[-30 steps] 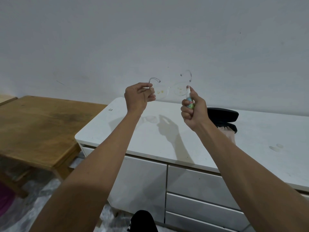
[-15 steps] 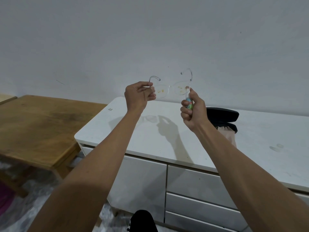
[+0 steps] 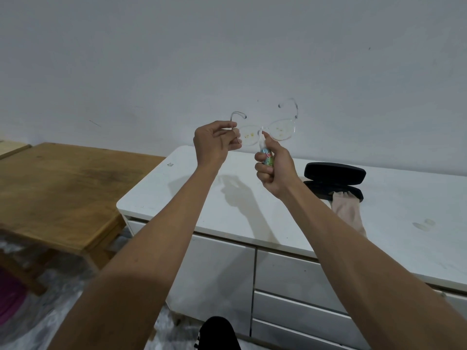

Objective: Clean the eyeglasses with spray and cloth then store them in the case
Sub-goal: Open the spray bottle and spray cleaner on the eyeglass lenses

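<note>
Surface: a white cabinet [image 3: 227,210] with drawer fronts below its top; faint smudges mark the top at the right.
Room: a plain pale wall [image 3: 227,46] behind; a brown wooden table [image 3: 63,193] stands to the left of the cabinet, lower than its top; crinkled plastic sheeting covers the floor beneath.
Glasses [image 3: 267,131]: clear-framed, held in the air above the cabinet's back edge, in front of the wall. Long axis runs left to right, rising slightly to the right; both temples are unfolded and curve up and away from the person. Yellowish spots show on both lenses.
Left hand [image 3: 214,145]: fingers curled, pinching the left end of the glasses at the hinge.
Right hand [image 3: 275,170]: fingers wrapped round a small spray [image 3: 265,157] bottle, held upright, its nozzle just under the bridge, index finger on top.
Case [image 3: 334,178]: black, lying open on the cabinet right of the right hand, lid raised toward the wall.
Cloth [image 3: 347,210]: pale beige, trailing out of the case toward the front edge.
Hard to make out: the bottle's label is mostly covered by fingers; the right forearm hides part of the case and cloth; a dark shape at the bottom edge is cut off.
</note>
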Demonstrator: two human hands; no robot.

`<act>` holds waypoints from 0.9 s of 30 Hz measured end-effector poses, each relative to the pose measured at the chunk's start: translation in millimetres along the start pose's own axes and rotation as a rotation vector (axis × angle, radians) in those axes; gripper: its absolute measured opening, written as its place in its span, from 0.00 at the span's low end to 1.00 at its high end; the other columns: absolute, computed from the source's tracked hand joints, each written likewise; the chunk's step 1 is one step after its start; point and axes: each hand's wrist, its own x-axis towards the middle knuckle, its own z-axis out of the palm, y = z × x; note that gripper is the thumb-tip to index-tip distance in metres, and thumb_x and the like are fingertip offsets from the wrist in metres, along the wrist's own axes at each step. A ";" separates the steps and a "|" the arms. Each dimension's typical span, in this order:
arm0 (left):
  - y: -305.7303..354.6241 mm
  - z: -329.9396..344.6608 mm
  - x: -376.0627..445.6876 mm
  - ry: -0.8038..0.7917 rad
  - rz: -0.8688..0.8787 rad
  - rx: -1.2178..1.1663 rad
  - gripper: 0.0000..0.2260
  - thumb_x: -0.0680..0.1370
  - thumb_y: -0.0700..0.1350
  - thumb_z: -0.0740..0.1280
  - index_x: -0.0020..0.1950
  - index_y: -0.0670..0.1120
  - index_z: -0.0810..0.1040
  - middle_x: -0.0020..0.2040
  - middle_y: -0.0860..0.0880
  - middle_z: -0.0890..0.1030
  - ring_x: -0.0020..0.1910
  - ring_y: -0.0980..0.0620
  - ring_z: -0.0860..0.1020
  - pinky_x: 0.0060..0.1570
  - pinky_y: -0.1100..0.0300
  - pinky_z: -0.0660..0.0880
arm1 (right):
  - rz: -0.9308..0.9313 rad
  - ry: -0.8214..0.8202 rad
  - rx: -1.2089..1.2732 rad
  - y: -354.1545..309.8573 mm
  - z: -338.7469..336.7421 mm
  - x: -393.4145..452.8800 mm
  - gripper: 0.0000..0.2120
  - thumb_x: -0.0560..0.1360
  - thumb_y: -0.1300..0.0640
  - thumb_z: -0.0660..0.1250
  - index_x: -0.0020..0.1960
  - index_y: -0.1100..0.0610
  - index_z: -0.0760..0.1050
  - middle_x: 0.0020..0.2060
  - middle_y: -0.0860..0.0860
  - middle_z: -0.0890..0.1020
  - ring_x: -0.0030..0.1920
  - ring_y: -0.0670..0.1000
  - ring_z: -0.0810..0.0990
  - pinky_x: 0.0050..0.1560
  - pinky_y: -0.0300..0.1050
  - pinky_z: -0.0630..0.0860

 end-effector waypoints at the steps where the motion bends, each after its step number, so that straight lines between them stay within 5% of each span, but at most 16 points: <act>1: 0.6 -0.4 -0.2 0.000 0.001 0.002 0.07 0.74 0.31 0.73 0.52 0.32 0.83 0.39 0.36 0.83 0.34 0.42 0.81 0.39 0.58 0.84 | 0.003 -0.001 0.007 -0.5 2.3 0.2 0.10 0.83 0.51 0.59 0.59 0.41 0.78 0.29 0.47 0.67 0.21 0.44 0.56 0.19 0.34 0.52; 21: -0.5 -2.2 0.7 0.009 -0.005 0.001 0.08 0.74 0.32 0.73 0.52 0.33 0.83 0.39 0.37 0.84 0.34 0.42 0.82 0.40 0.56 0.84 | -0.069 0.057 0.003 5.8 3.0 0.4 0.10 0.83 0.52 0.59 0.56 0.43 0.78 0.29 0.47 0.67 0.21 0.45 0.56 0.20 0.35 0.53; 27: -9.7 -9.3 0.0 0.010 -0.013 -0.014 0.06 0.75 0.31 0.72 0.51 0.33 0.83 0.39 0.37 0.83 0.35 0.41 0.81 0.40 0.55 0.84 | -0.205 0.248 -0.229 7.4 -13.9 3.2 0.19 0.83 0.55 0.52 0.66 0.43 0.75 0.34 0.52 0.72 0.22 0.48 0.62 0.23 0.36 0.59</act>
